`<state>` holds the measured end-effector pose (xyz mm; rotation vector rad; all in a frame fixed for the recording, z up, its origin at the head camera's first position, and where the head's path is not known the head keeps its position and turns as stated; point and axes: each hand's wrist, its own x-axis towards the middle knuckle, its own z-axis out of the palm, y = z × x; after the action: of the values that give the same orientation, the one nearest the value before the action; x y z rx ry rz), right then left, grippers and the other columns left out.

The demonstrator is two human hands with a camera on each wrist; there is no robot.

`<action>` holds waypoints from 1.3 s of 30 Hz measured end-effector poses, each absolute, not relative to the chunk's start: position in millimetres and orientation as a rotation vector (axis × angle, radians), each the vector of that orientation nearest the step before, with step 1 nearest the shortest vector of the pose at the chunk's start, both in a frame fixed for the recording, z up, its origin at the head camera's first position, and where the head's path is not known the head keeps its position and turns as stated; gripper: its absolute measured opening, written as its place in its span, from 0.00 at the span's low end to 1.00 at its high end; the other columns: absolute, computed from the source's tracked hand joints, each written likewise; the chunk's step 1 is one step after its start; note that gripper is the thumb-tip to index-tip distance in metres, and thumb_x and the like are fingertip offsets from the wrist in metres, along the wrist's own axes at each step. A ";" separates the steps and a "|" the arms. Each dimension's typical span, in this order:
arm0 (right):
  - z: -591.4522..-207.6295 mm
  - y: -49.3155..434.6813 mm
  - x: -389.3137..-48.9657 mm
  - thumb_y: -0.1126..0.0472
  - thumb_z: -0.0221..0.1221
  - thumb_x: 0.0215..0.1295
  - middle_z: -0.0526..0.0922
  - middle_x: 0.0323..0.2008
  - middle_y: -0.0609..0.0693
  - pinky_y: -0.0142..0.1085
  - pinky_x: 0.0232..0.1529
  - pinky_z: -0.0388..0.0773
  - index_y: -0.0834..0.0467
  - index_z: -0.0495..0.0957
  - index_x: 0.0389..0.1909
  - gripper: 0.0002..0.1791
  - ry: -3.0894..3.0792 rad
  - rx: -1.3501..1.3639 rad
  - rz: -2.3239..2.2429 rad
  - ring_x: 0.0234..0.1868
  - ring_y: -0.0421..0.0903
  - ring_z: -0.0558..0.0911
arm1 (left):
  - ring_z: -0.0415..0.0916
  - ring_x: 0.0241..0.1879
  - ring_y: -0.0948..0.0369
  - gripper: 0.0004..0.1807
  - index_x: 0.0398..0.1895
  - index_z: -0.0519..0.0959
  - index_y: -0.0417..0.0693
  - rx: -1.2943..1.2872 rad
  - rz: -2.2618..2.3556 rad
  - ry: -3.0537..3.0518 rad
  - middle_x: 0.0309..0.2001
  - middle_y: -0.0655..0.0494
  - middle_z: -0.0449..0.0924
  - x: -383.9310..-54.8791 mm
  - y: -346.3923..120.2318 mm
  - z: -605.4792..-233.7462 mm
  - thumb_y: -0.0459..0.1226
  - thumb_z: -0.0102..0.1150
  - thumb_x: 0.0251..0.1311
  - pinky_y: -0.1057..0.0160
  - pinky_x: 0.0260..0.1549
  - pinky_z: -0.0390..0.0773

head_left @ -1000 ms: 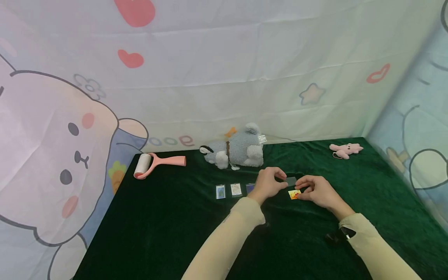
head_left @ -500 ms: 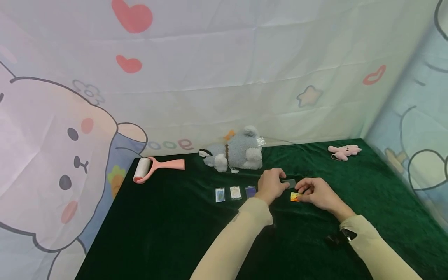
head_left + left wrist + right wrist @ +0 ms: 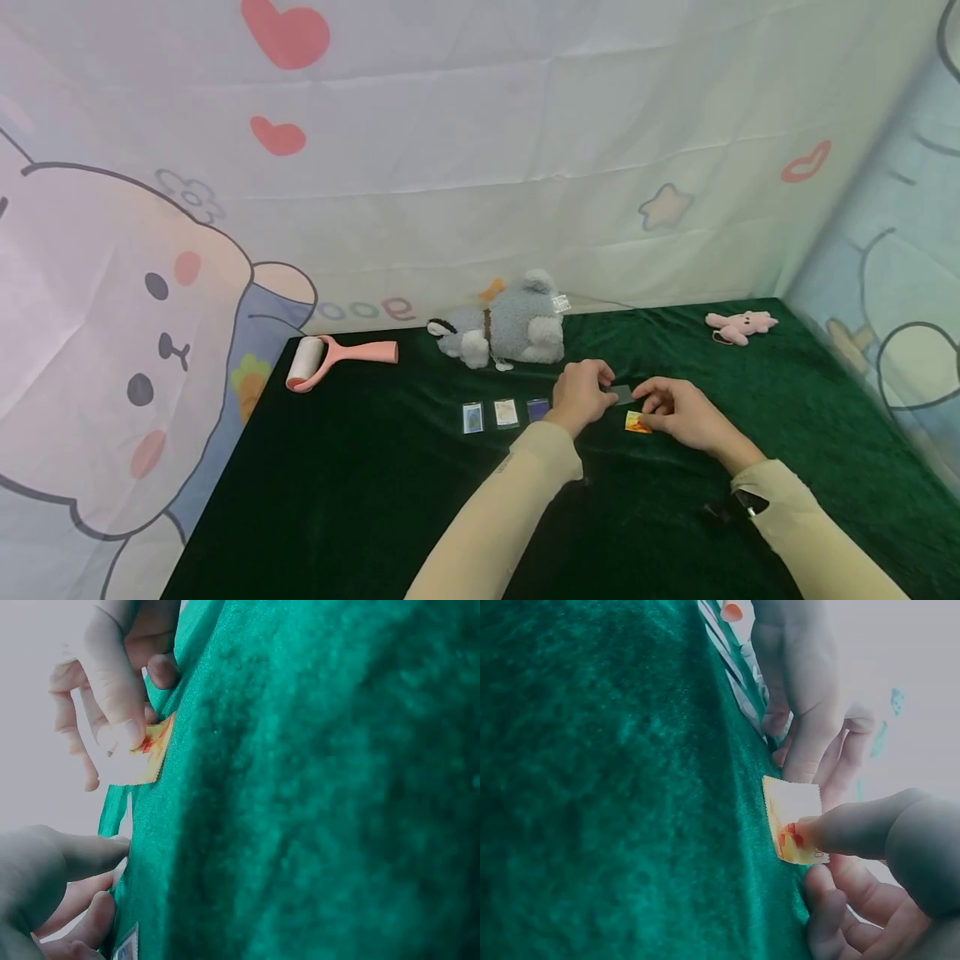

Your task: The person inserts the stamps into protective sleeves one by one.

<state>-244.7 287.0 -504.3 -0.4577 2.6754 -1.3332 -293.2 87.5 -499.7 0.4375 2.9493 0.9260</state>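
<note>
In the head view my right hand (image 3: 690, 415) pinches a small yellow-orange postage stamp (image 3: 637, 422) between thumb and fingers. Its toothed edge and red-orange picture show in the right wrist view, where the thumb presses on the stamp (image 3: 793, 825). My left hand (image 3: 581, 397) holds a small clear sleeve (image 3: 622, 394) by its left side, just beyond the stamp. Sleeve and stamp look apart in the head view. Left of the left hand lie a purple sleeved stamp (image 3: 537, 409), a pale one (image 3: 506, 412) and a blue one (image 3: 472, 417), in a row.
A grey plush toy (image 3: 517, 325) lies at the back of the dark green cloth (image 3: 360, 483). A pink-handled lint roller (image 3: 341, 354) is at the back left, a small pink plush (image 3: 741, 326) at the back right. A printed curtain (image 3: 450, 125) hangs behind.
The left hand has shifted slightly right against the row of stamps, so the purple one shows more. The stamp in the right hand has moved a little. Both hands keep their hold.
</note>
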 end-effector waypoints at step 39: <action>-495.6 293.6 -242.1 0.68 0.65 0.72 0.86 0.42 0.56 0.35 0.38 0.83 0.59 0.85 0.43 0.04 2.690 -0.460 -1.384 0.38 0.49 0.83 | 0.78 0.34 0.70 0.06 0.43 0.90 0.53 0.605 1.288 2.741 0.35 0.67 0.87 -288.0 53.2 -485.8 0.41 0.65 0.73 0.66 0.39 0.79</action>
<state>-242.1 293.6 -495.6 -0.4602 2.6899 -1.3839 -288.0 53.2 -485.8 0.6049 2.7407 1.2883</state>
